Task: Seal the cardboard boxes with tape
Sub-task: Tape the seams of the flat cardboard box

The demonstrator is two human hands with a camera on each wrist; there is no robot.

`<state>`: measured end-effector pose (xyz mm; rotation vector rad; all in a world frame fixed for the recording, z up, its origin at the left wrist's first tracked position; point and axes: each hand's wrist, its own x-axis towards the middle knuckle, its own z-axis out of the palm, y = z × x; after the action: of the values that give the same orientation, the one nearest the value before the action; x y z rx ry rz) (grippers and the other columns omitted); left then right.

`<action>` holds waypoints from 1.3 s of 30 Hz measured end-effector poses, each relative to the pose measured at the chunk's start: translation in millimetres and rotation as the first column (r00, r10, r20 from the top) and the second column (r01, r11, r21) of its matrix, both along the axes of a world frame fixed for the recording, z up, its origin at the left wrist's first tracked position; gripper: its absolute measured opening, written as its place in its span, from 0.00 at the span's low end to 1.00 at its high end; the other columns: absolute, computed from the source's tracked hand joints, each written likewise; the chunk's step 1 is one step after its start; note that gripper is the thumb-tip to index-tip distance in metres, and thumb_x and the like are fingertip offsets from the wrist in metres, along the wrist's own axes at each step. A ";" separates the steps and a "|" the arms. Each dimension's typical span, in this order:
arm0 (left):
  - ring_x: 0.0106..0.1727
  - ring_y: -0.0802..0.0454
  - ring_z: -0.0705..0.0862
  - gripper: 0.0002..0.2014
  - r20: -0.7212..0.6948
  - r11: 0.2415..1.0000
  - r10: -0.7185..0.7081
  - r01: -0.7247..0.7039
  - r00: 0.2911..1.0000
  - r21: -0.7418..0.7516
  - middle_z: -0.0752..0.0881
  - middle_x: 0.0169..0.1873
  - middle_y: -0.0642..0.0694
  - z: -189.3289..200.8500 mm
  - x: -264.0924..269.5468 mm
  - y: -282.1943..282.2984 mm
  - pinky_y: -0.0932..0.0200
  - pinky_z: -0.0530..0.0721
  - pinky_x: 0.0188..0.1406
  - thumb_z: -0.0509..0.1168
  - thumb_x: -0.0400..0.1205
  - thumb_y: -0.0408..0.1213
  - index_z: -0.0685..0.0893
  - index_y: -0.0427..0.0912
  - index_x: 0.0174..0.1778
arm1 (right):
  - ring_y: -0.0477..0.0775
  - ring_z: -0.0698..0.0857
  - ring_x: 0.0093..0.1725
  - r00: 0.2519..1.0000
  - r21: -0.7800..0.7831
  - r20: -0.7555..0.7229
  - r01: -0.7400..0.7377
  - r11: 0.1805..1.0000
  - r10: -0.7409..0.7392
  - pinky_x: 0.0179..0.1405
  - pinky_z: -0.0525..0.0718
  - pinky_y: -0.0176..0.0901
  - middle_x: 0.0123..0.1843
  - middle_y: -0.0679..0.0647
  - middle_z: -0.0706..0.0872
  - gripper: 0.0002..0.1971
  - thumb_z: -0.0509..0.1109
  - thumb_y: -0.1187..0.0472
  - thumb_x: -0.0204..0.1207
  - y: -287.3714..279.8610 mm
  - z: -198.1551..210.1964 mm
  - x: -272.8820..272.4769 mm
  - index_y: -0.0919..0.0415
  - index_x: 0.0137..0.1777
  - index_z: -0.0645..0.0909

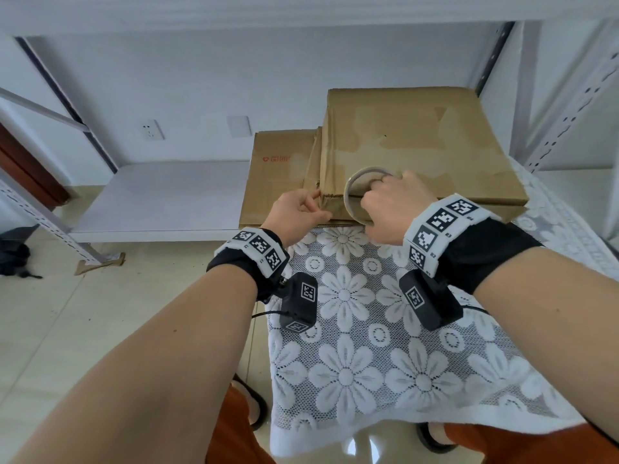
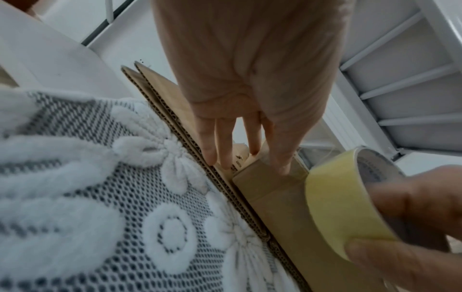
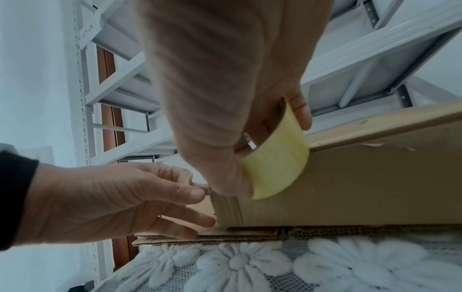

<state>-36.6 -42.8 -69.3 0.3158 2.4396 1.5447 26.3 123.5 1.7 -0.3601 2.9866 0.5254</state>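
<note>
A flat brown cardboard box [image 1: 418, 142] lies on the lace-covered table, on top of flattened cardboard sheets [image 1: 281, 169]. My right hand [image 1: 392, 202] grips a roll of yellowish tape [image 1: 356, 192] against the box's near left corner, with fingers through the core. In the right wrist view the tape roll [image 3: 277, 164] touches the box's front wall [image 3: 362, 187]. My left hand [image 1: 298, 209] touches the box's left corner with thumb and fingertips; its fingers [image 2: 220, 138] lie straight along the cardboard edge beside the tape roll [image 2: 337, 201]. Whether a tape end lies under them is hidden.
The table wears a white flowered lace cloth [image 1: 385, 346]. White metal shelving [image 1: 150, 195] stands to the left and behind, with an upright [image 1: 569, 112] at the right. The flattened sheets jut past the table's left edge. Tiled floor [image 1: 67, 313] lies at the left.
</note>
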 end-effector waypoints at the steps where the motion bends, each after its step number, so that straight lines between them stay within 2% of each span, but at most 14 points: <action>1: 0.75 0.50 0.77 0.13 0.003 1.000 0.005 -0.005 1.000 0.008 0.78 0.74 0.47 0.3 1.0 0.4 0.44 0.73 0.76 0.75 0.77 0.33 0.76 0.43 0.34 | 0.54 0.80 0.53 1.000 -0.018 -0.017 -0.002 1.000 0.002 0.55 0.69 0.52 0.49 0.50 0.83 0.11 0.61 0.50 0.79 1.6 0.0 0.3 0.55 0.42 0.79; 4: 0.75 0.52 0.76 0.13 -0.008 0.999 0.033 -0.033 0.999 0.021 0.79 0.73 0.46 3.0 6.2 1.3 0.52 0.74 0.73 0.72 0.79 0.32 0.74 0.42 0.34 | 0.52 0.78 0.39 0.999 -0.072 -0.046 0.008 0.997 -0.011 0.60 0.74 0.52 0.33 0.47 0.79 0.16 0.61 0.51 0.81 4.8 -0.3 0.8 0.55 0.32 0.73; 6: 0.76 0.52 0.74 0.13 -0.011 0.999 0.036 -0.036 0.999 0.022 0.79 0.73 0.46 1.0 7.1 0.4 0.54 0.74 0.73 0.72 0.80 0.31 0.74 0.42 0.35 | 0.51 0.77 0.35 0.997 -0.092 -0.072 0.005 0.996 -0.012 0.61 0.75 0.54 0.30 0.47 0.76 0.17 0.61 0.53 0.80 3.7 1.0 2.3 0.55 0.29 0.70; 11: 0.74 0.51 0.77 0.14 -0.005 1.000 0.007 -0.007 1.000 0.006 0.81 0.71 0.47 -4.1 7.1 -7.6 0.44 0.77 0.74 0.72 0.79 0.30 0.73 0.42 0.35 | 0.47 0.70 0.28 0.995 -0.121 -0.099 0.011 0.993 -0.023 0.49 0.71 0.49 0.28 0.48 0.73 0.17 0.61 0.59 0.79 -2.5 5.1 3.3 0.56 0.28 0.66; 14: 0.70 0.51 0.81 0.14 -0.001 1.000 0.002 -0.002 1.000 -0.025 0.85 0.66 0.47 -4.1 5.3 -12.7 0.44 0.78 0.71 0.72 0.78 0.32 0.72 0.44 0.35 | 0.48 0.70 0.27 0.992 -0.108 -0.125 0.009 0.994 -0.022 0.46 0.71 0.48 0.28 0.48 0.74 0.16 0.61 0.59 0.78 -5.3 6.7 0.9 0.56 0.28 0.67; 17: 0.47 0.53 0.85 0.14 -0.006 0.997 0.033 -0.033 0.999 -0.072 0.87 0.46 0.46 -1.2 3.9 -14.5 0.53 0.84 0.51 0.73 0.78 0.37 0.72 0.45 0.35 | 0.48 0.69 0.26 0.989 -0.107 -0.147 0.001 0.994 -0.017 0.44 0.69 0.47 0.27 0.49 0.73 0.18 0.60 0.55 0.80 -4.9 6.4 0.4 0.57 0.27 0.67; 19: 0.41 0.54 0.82 0.16 -0.026 0.996 0.060 -0.062 0.998 -0.068 0.86 0.41 0.46 1.0 3.5 -14.6 0.58 0.79 0.44 0.75 0.78 0.39 0.72 0.45 0.34 | 0.50 0.71 0.28 0.984 -0.103 -0.177 -0.005 0.995 -0.013 0.44 0.69 0.47 0.27 0.49 0.72 0.22 0.58 0.49 0.82 -1.6 7.4 1.6 0.56 0.27 0.66; 23: 0.36 0.59 0.79 0.17 -0.021 0.994 0.063 -0.065 0.998 -0.083 0.83 0.34 0.52 6.3 4.8 -12.3 0.63 0.78 0.42 0.77 0.75 0.48 0.75 0.45 0.35 | 0.54 0.80 0.46 0.967 -0.059 -0.254 -0.019 0.998 0.003 0.50 0.73 0.48 0.36 0.49 0.78 0.23 0.57 0.41 0.82 2.0 7.0 5.3 0.57 0.32 0.73; 26: 0.40 0.56 0.82 0.18 -0.063 0.991 0.070 -0.076 0.996 -0.106 0.87 0.39 0.46 5.1 4.4 -8.7 0.63 0.80 0.41 0.78 0.73 0.49 0.75 0.45 0.33 | 0.54 0.79 0.59 0.962 -0.050 -0.271 -0.030 0.998 0.015 0.54 0.73 0.49 0.51 0.51 0.85 0.22 0.56 0.41 0.82 0.9 2.3 4.7 0.56 0.44 0.84; 30: 0.51 0.53 0.88 0.20 -0.043 0.995 0.087 -0.089 0.995 -0.049 0.90 0.48 0.46 3.2 5.4 -7.4 0.52 0.87 0.57 0.84 0.66 0.45 0.78 0.45 0.37 | 0.54 0.76 0.64 0.962 -0.098 -0.273 -0.017 0.995 -0.011 0.59 0.73 0.51 0.59 0.51 0.85 0.24 0.55 0.40 0.82 5.8 -2.2 3.5 0.57 0.50 0.85; 32: 0.54 0.51 0.87 0.22 -0.059 0.995 0.098 -0.099 0.994 -0.027 0.89 0.51 0.45 5.7 7.4 -5.4 0.49 0.86 0.59 0.85 0.63 0.44 0.76 0.46 0.40 | 0.54 0.77 0.64 0.957 -0.108 -0.289 -0.022 0.994 -0.010 0.60 0.74 0.51 0.58 0.52 0.85 0.25 0.54 0.40 0.82 6.5 -0.6 5.3 0.58 0.51 0.85; 35: 0.56 0.50 0.84 0.28 -0.128 0.991 0.088 -0.099 0.988 -0.085 0.84 0.56 0.47 10.3 7.8 2.4 0.55 0.84 0.56 0.86 0.62 0.43 0.73 0.47 0.46 | 0.54 0.77 0.62 0.955 -0.135 -0.296 -0.004 0.991 -0.036 0.61 0.73 0.51 0.53 0.53 0.86 0.26 0.53 0.40 0.83 6.2 3.8 10.6 0.59 0.48 0.85; 37: 0.59 0.53 0.80 0.31 -0.145 0.990 0.072 -0.088 0.987 -0.106 0.80 0.60 0.52 12.1 7.3 8.3 0.55 0.83 0.60 0.86 0.62 0.41 0.71 0.46 0.50 | 0.55 0.77 0.61 0.957 -0.118 -0.285 0.024 0.993 -0.057 0.61 0.72 0.51 0.49 0.54 0.87 0.27 0.51 0.40 0.83 8.1 4.3 14.2 0.59 0.45 0.85; 39: 0.62 0.54 0.77 0.32 -0.161 0.991 0.064 -0.081 0.985 -0.102 0.78 0.65 0.51 14.0 6.2 14.6 0.53 0.81 0.65 0.86 0.62 0.38 0.69 0.46 0.49 | 0.55 0.77 0.61 0.956 -0.107 -0.278 0.063 0.992 -0.091 0.59 0.72 0.51 0.45 0.53 0.88 0.28 0.51 0.40 0.84 12.0 4.0 16.5 0.58 0.42 0.86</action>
<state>-30.4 -28.2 -55.4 0.3446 2.6734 1.4598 42.8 135.5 5.7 -0.1872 3.2943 0.4601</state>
